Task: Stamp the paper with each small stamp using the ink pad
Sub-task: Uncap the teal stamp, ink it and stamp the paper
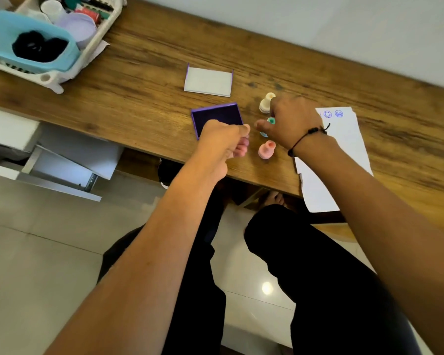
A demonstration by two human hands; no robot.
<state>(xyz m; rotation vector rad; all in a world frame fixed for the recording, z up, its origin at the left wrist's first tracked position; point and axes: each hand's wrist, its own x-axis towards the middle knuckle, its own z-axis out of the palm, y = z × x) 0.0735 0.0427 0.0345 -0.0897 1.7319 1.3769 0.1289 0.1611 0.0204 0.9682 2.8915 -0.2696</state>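
The open purple ink pad (pixel 215 116) lies near the desk's front edge. My left hand (pixel 223 140) grips its near right corner, thumb on the rim and fingers curled below. My right hand (pixel 294 121) reaches over the cluster of small stamps, with fingers and thumb closed around the green stamp (pixel 271 120). A cream stamp (pixel 266 102) stands just beyond my fingertips, and a pink stamp (pixel 266 149) stands nearer me. A bit of a blue stamp (pixel 264 134) shows under my thumb. The white paper (pixel 344 155) lies to the right under my forearm and bears two blue smiley prints (pixel 333 114).
The pad's lid (pixel 208 82) lies further back on the wooden desk (pixel 144 73). A white rack (pixel 49 78) holding a blue tub (pixel 69 52) and jars stands at the far left. An open white drawer (pixel 67 165) sits under the desk on the left.
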